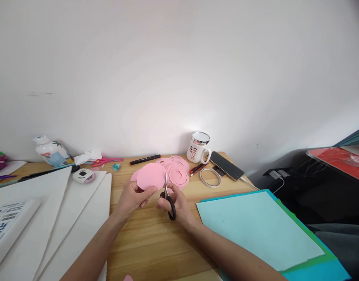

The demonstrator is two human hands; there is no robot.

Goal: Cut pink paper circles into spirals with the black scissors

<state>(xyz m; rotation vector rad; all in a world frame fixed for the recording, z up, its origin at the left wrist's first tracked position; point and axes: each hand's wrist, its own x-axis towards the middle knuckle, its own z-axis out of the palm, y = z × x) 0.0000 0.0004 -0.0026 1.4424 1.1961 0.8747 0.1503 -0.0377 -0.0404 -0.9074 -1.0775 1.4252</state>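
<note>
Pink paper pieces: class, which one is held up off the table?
The round piece in the left hand, with the black-handled scissors in the right hand at its edge; the other pink pieces lie on the table.

Near tabletop (147, 246) allows passage — scissors (171, 202), mug (196, 151) block beyond.

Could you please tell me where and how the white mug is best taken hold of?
Probably by the handle, coming from the front right: the white mug stands upright, its handle loops out to that side, and the wall rises close behind. The black smartphone lies flat just right of it.
</note>
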